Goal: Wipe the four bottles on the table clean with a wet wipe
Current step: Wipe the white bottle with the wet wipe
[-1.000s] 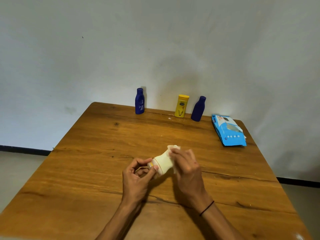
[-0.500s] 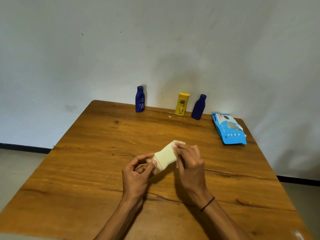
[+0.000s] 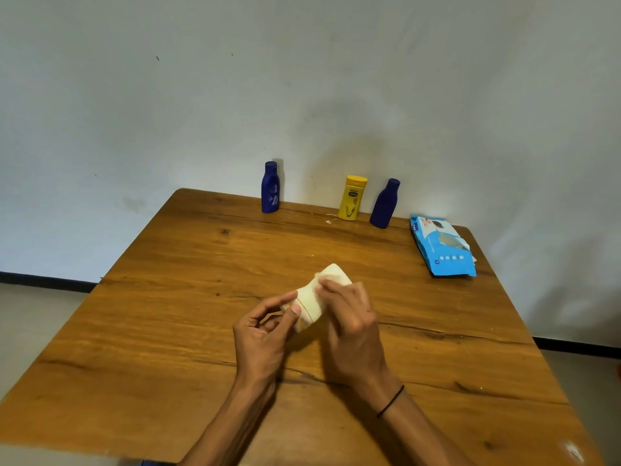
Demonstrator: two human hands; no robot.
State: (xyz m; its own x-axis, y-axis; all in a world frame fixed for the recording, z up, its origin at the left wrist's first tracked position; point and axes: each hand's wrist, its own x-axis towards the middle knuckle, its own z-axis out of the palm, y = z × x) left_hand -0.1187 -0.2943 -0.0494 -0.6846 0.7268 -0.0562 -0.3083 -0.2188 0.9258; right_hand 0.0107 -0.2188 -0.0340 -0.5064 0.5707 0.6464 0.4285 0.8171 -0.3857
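Note:
A cream bottle lies tilted above the middle of the wooden table, held between both hands. My left hand pinches its lower cap end with thumb and fingers. My right hand grips the bottle's upper body through a white wet wipe, which covers the far end. Three more bottles stand upright along the far edge: a dark blue one, a yellow one and another dark blue one.
A light blue pack of wet wipes lies flat near the far right corner. A pale wall rises directly behind the table. Grey floor shows at the left and right of the table.
The bottle has risen slightly and tipped further away, and my right hand has slid with the wipe along its upper body. My left hand keeps its pinch on the cap end.

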